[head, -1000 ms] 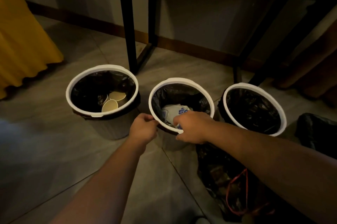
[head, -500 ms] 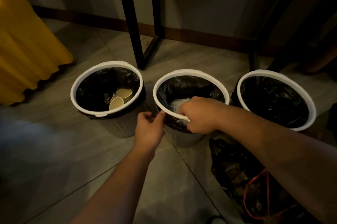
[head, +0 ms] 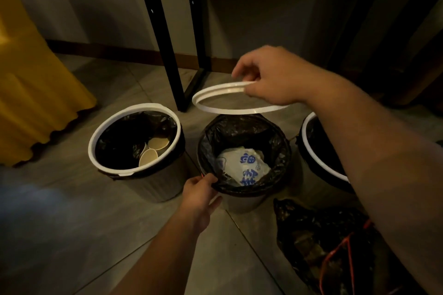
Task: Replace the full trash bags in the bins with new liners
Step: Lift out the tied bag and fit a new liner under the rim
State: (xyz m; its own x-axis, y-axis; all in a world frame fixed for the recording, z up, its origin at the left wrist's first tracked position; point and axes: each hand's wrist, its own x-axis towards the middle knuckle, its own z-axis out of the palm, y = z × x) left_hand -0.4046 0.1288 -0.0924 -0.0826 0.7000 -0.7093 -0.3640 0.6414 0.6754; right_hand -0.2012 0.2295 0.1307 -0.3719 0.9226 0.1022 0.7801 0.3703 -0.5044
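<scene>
**Right hand (head: 271,78) holds the white plastic retaining ring (head: 223,90) above the round pale middle bin (head: 242,204); no bag out of it yet**

Right hand: thumb and fingers are pinched on the far right side of the ring. The ring is held roughly level in the air, above and a little behind the middle bin, and does not touch it.

Left hand (head: 200,195): the fingers are curled about the bin's near-left rim, over the folded edge of its black plastic liner (head: 239,126). Judged to be steadying the bin.

Findings, bin by bin:
- Middle bin: the ring is off. The liner is seated and turned over the rim, with a white wrapper with blue print (head: 244,165) lying inside.
- Left bin (head: 153,189): its own white ring (head: 92,148) is seated on a black liner, and tan paper cups (head: 148,156) are inside. It appears untouched.
- Right bin (head: 304,135): the ring is seated on a black liner. The right forearm hides much of it, so its contents cannot be told.
- Tiled floor (head: 72,222): a crumpled black bag with a red drawstring (head: 323,246) lies just beside the middle bin, on its near right. Whether it holds rubbish cannot be told.

Assessment: early stage. On the middle bin only the ring removal is done. Left to do there:
- put the ring down;
- gather and draw out the liner;
- fit a new one;
- reseat the ring.

The left bin needs the whole sequence. The right bin's status is undetermined.
</scene>
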